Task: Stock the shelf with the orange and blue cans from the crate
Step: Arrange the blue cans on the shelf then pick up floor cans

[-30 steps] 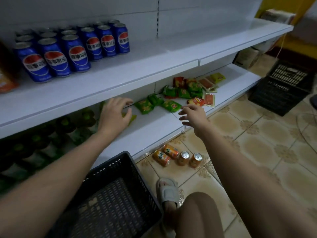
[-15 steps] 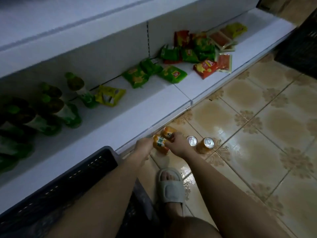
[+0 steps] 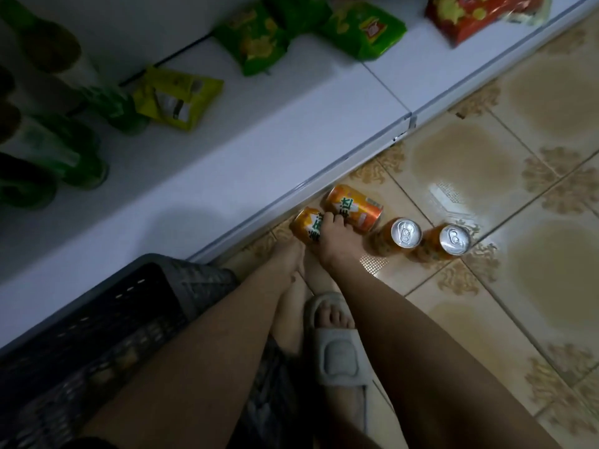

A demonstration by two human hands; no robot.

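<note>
- Since half a second ago, both hands are sitting lower on the two lying orange cans.
- Four orange cans are resting on the floor (image 3: 534, 131) beside the shelf (image 3: 227, 163): two lying orange cans (image 3: 353, 207), two upright cans (image 3: 405, 234).
- Right hand (image 3: 337, 241) is curling fingers over both lying cans; left hand (image 3: 288, 254) is touching the nearer one, grip unclear.
- One crate (image 3: 107, 306) is standing at left.

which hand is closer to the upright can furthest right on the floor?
Right. The right hand rests on the two lying orange cans, just left of that upright can. The left hand sits further left.
</note>
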